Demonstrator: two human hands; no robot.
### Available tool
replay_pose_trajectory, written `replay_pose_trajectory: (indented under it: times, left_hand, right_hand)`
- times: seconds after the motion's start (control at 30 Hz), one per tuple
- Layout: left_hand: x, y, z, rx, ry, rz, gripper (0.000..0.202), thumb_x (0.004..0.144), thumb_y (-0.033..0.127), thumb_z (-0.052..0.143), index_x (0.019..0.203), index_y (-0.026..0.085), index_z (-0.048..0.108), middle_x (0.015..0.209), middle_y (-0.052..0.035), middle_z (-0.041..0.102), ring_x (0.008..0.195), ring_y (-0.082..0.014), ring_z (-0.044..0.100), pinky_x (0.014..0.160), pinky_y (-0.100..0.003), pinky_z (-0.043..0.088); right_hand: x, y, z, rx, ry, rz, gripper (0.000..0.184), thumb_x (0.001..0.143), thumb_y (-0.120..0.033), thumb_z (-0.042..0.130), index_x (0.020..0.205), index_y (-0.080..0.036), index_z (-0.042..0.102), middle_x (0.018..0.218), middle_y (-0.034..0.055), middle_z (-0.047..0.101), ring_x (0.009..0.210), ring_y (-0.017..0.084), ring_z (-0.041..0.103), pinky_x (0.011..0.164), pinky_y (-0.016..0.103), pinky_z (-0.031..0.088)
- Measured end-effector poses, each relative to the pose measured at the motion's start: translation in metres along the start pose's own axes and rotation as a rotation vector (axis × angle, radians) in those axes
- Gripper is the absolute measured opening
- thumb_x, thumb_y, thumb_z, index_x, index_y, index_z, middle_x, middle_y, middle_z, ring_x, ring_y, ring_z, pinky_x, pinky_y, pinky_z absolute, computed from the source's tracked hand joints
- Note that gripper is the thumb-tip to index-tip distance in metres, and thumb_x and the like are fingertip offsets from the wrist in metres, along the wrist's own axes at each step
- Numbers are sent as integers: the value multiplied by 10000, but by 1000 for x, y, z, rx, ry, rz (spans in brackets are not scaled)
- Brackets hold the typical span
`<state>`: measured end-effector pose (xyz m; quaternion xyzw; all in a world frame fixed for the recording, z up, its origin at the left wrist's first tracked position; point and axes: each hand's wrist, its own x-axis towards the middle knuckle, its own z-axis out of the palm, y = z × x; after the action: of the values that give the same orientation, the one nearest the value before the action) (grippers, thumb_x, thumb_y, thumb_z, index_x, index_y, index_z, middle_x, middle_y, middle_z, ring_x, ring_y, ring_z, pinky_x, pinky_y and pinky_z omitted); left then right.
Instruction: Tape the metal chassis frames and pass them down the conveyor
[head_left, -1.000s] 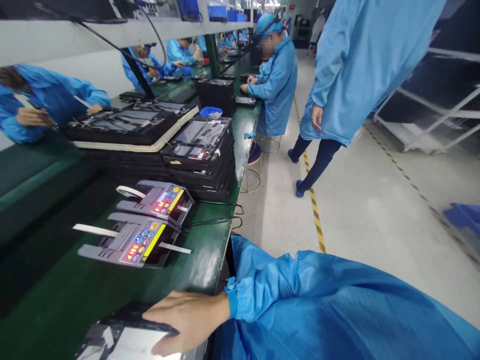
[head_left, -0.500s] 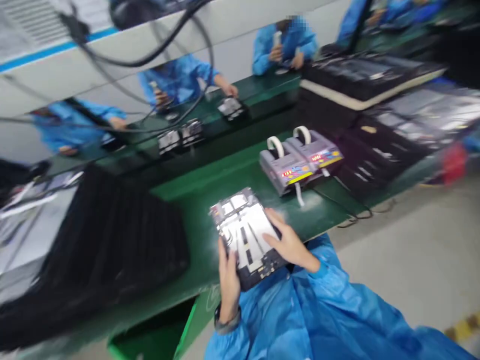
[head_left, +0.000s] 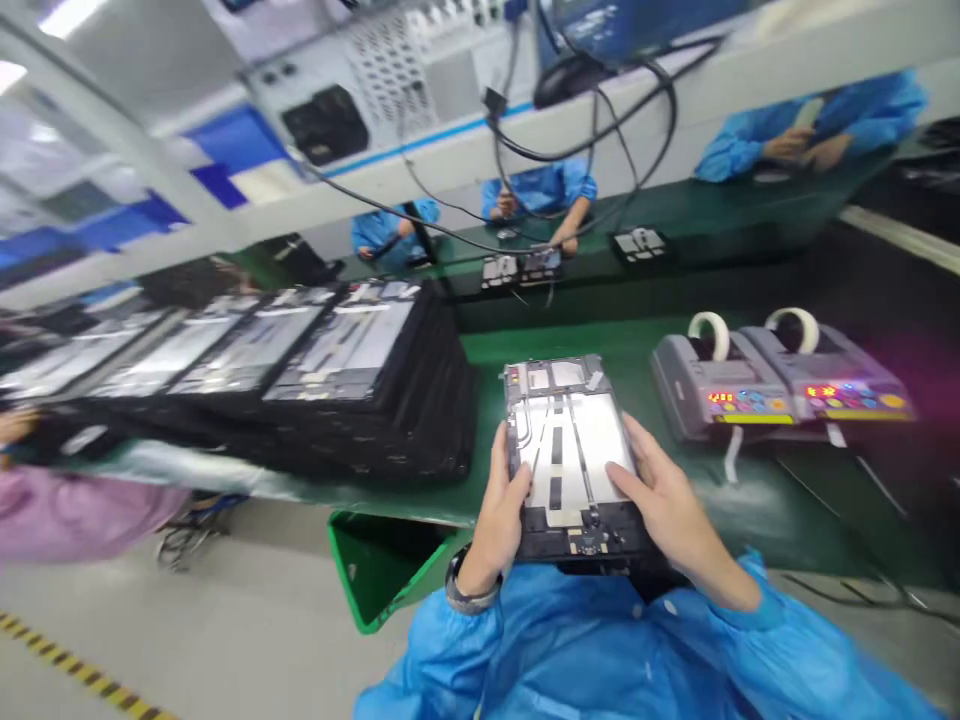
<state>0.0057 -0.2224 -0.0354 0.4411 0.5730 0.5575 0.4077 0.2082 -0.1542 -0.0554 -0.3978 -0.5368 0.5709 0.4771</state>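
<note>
An opened tablet (head_left: 574, 450), its silvery battery and small circuit boards exposed, is held in front of my blue smock at the bench's edge. My left hand (head_left: 501, 520) grips its left side, thumb on the top face near the battery. On the opposite side my right hand (head_left: 667, 500) is closed around the edge, its thumb lying on the battery. The fingers beneath the tablet are hidden. To the right of it stand two grey tape dispensers (head_left: 731, 385) with rolls of white tape and lit red digits.
Tall stacks of black trays (head_left: 390, 420) bearing more tablets line the bench on the left. Below the edge sits a green bin (head_left: 352, 570). Cables (head_left: 600, 150) hang from the shelf. Co-workers in blue sit across; a person in pink (head_left: 82, 510) is far left.
My view has swung left, bringing the tray stacks and more of the bin into sight. The tablet stays in both hands and now appears more upright, its lower end towards me.
</note>
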Motion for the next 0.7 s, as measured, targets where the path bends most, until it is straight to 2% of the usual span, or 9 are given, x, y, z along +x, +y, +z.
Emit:
replay_pose_trajectory:
  times: [0.13,0.27,0.33,0.37,0.43,0.6,0.63,0.7]
  left_hand:
    - [13,74,-35,34,-39,110,707,971,463,590,1612,297,343,1703,-2,285,1586,-252,223,1313,-379,188]
    - [28,158,-80,168,60,228,611,912,389,687,1494,276,538,1632,-1,430,1575,-280,257,1313,-393,186]
    - [34,185,-98,150,148,260,521,919,346,673,1425,239,607,1566,-27,520,1563,-298,285,1303,-435,215]
    - [35,191,-104,138,180,267,491,926,331,660,1405,225,621,1538,-38,550,1559,-302,294,1297,-451,227]
    - [38,184,-108,142,195,270,487,924,324,662,1398,221,623,1523,-44,565,1559,-299,297,1295,-459,227]
    - [46,119,-84,131,101,182,631,837,400,771,1428,259,602,1594,-17,485,1545,-297,329,1308,-421,188]
    - [48,111,-79,82,83,149,630,836,412,772,1424,258,607,1588,-23,493,1533,-303,354,1303,-425,210]
    - [50,109,-77,-42,42,110,599,843,418,764,1404,256,627,1556,-39,532,1507,-315,398,1286,-443,261]
  right_hand:
    - [20,-62,30,114,-94,0,676,897,-374,711,1528,-271,490,1580,63,496,1479,253,438,1233,459,360]
    - [40,-127,78,211,-203,-126,633,884,-322,687,1493,-270,522,1506,57,576,1438,267,491,1195,477,421]
    - [49,-144,100,240,-235,-176,643,870,-293,678,1492,-266,515,1509,50,572,1432,267,497,1192,486,426]
    - [52,-147,108,250,-238,-185,645,864,-282,674,1489,-264,514,1518,48,562,1433,267,494,1192,490,425]
    - [57,-141,113,260,-227,-177,651,847,-269,679,1478,-258,519,1538,50,540,1443,271,480,1190,495,425]
    - [59,-102,88,263,-110,-84,682,757,-243,742,1417,-243,566,1525,74,551,1412,284,516,1161,475,460]
    - [58,-99,83,270,-85,-54,676,738,-240,754,1392,-244,584,1511,73,565,1395,285,536,1146,468,479]
    - [58,-102,75,284,-54,8,657,709,-241,782,1344,-250,616,1479,71,595,1348,288,583,1096,452,531]
